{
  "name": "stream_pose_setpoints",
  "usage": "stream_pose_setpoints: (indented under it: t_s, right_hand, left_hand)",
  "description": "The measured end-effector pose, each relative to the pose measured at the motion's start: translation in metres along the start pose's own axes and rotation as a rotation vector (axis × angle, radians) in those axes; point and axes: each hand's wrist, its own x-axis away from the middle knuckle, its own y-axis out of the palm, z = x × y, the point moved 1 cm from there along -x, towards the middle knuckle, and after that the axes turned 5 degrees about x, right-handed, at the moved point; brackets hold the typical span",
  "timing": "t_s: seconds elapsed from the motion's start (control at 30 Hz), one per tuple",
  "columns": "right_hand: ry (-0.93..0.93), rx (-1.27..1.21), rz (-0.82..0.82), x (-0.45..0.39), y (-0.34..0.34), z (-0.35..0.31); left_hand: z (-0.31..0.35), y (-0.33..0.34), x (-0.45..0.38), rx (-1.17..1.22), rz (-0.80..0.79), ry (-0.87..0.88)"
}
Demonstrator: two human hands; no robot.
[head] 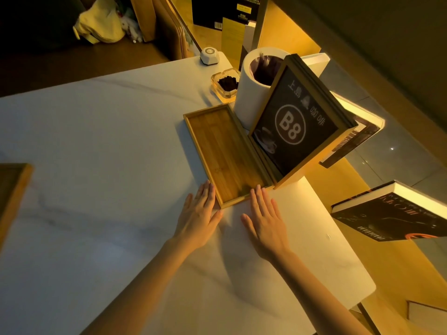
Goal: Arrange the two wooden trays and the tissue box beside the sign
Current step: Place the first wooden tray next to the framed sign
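A long wooden tray (221, 151) lies flat on the white table, its right side against the base of the dark "B8" sign (294, 126) in its wooden frame. My left hand (199, 213) rests flat with fingertips at the tray's near left corner. My right hand (264, 218) lies flat with fingertips touching the tray's near edge. Both hands are open and hold nothing. A second wooden tray (13, 192) shows partly at the left edge of the view. No tissue box is in view.
Behind the sign stand a white cylindrical bin (249, 97) with a dark liner, a glass ashtray (225, 84) and a small white call button (209, 55). Books (391, 213) jut from shelves at the right. The table's right edge (348, 269) runs close by my right arm.
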Motion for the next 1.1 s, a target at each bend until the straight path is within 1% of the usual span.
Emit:
stream_pose_setpoints:
  t_s: [0.57, 0.67, 0.77, 0.87, 0.93, 1.0, 1.1]
  right_hand:
    - [-0.001, 0.003, 0.017, 0.004, 0.002, 0.001]
    - [0.012, 0.049, 0.017, 0.004, -0.001, -0.001]
    - [0.035, 0.162, 0.042, -0.002, -0.011, -0.008]
    - [0.057, 0.198, 0.084, -0.012, -0.034, -0.024]
    - [-0.019, 0.162, 0.090, -0.018, -0.050, -0.041]
    - [-0.132, 0.148, 0.053, -0.023, -0.061, -0.062]
    - [-0.114, 0.139, -0.063, -0.032, -0.072, -0.102]
  left_hand:
    - [0.003, 0.001, 0.002, -0.021, -0.037, 0.000]
    - [0.002, -0.001, 0.002, -0.015, -0.046, -0.001]
    - [0.004, -0.009, 0.003, 0.039, -0.063, 0.003]
    - [0.006, -0.030, 0.010, 0.165, 0.010, -0.025]
    - [0.006, -0.048, 0.019, 0.208, 0.090, -0.040]
    - [0.001, -0.067, 0.033, 0.214, 0.153, -0.062]
    - [-0.014, -0.098, 0.058, 0.179, 0.249, -0.070]
